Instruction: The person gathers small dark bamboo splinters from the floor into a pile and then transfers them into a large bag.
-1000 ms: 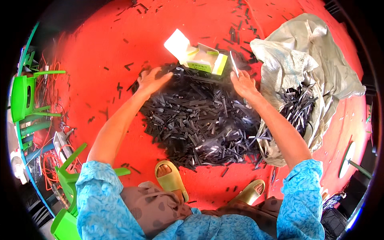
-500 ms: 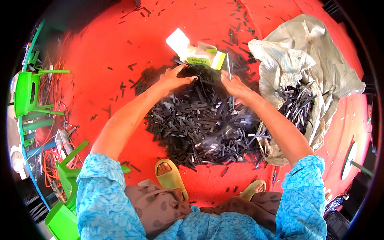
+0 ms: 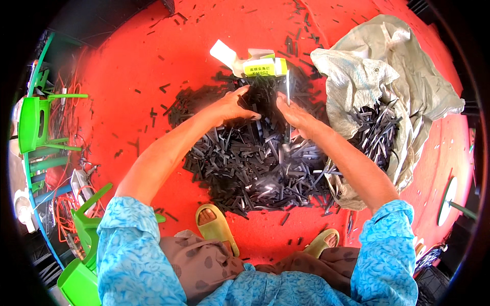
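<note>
A wide heap of short, narrow black strips [image 3: 240, 168] lies on the red floor before me. My left hand [image 3: 232, 107] is over its far part, thumb and fingers spread apart with nothing seen between them. Facing it, my right hand [image 3: 296, 115] has its fingers close together. A thin silvery strip [image 3: 288, 86] sticks up from them and seems held there. Just beyond both hands is a small carton [image 3: 265, 67], yellow-green and white, with its flaps open. Its lower part merges with the dark strips, and its inside cannot be made out.
A crumpled pale woven sack [image 3: 352, 76] lies at the right, with more black strips spilling from its mouth. Loose strips are scattered over the red floor [image 3: 117, 71]. Green plastic chairs [image 3: 33, 125] and orange cables stand at the left. My sandalled feet [image 3: 217, 229] flank the heap's near edge.
Both hands have come slightly nearer to me, and the left has shifted right. The silvery strip has moved along with my right hand. The carton now shows more of its yellow-green side.
</note>
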Tool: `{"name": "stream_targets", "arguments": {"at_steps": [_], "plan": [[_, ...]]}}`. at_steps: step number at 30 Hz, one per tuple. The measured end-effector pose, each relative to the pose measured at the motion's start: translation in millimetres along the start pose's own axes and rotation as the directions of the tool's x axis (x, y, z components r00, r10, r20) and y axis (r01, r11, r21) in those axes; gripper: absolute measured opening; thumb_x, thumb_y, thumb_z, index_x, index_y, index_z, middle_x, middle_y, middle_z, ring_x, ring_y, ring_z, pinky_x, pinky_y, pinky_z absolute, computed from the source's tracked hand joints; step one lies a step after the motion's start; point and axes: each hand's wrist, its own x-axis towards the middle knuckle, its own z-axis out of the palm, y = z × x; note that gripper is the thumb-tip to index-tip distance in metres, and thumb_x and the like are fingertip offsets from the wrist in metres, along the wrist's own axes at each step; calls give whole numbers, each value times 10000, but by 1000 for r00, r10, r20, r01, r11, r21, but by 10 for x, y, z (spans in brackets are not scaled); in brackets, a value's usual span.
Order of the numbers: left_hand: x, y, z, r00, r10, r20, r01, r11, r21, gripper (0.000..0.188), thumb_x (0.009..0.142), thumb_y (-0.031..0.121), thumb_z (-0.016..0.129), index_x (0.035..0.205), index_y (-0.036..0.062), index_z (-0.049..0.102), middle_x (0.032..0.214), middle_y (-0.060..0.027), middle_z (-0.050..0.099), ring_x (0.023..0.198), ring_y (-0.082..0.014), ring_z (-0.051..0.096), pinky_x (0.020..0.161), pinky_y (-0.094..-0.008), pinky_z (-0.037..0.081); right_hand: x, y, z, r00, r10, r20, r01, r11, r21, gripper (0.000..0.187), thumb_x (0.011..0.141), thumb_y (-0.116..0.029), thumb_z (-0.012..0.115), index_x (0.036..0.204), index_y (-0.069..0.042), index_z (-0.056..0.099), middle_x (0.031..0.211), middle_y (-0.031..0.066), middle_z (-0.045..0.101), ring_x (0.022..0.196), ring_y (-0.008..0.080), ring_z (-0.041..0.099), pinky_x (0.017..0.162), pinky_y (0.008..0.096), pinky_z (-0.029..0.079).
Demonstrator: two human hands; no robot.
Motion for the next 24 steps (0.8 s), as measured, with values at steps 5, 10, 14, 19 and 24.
{"name": "stream_targets", "arguments": {"at_steps": [5, 10, 14, 19, 24], "plan": [[-23, 143, 185, 998, 40, 58, -25, 971, -236, 1018, 555, 168, 816, 1357, 72, 196, 1334, -117, 325, 1246, -227, 270, 1017, -346, 230, 175, 248, -98, 988, -59, 143, 24, 971, 237, 694, 824, -626, 302, 1379, -298, 45, 1436, 34, 124, 1287, 288, 197, 857, 612, 320], [-22, -6, 322, 995, 82, 51, -44, 853, -520, 884, 583, -9, 763, 1312, 126, 283, 1187, -48, 477, 1102, -171, 440, 907, -318, 383, -90, 132, 133, 986, -129, 103, 75, 906, 417, 632, 847, -580, 336, 1366, -289, 122, 1330, 6, 333, 1103, 174, 453, 732, 440, 483], [-105, 50, 406, 999, -8, 42, 30, 841, -540, 933, 615, -57, 714, 1346, 131, 165, 1119, -53, 528, 987, -167, 535, 749, -327, 492, -264, 47, 236, 993, -103, 53, 58, 837, 544, 520, 893, -490, 323, 1349, -282, 187, 1220, 0, 444, 1016, 140, 506, 686, 362, 511], [-246, 162, 594, 996, 60, -67, -89, 750, -656, 789, 637, -103, 655, 1261, 191, 271, 1029, -45, 523, 929, -191, 554, 702, -341, 528, -436, -12, 253, 955, -296, 24, 188, 666, 722, 477, 922, -371, 350, 1350, -227, 197, 1242, 28, 426, 1081, 168, 464, 863, 356, 442], [-519, 420, 709, 984, 114, -135, -176, 709, -683, 766, 642, -126, 633, 1256, 175, 288, 1051, -45, 503, 956, -194, 538, 774, -355, 509, -742, -150, 278, 911, -412, -15, 271, 570, 776, 471, 922, -349, 368, 1351, -211, 232, 1230, 12, 440, 1094, 152, 441, 892, 326, 411]]}}
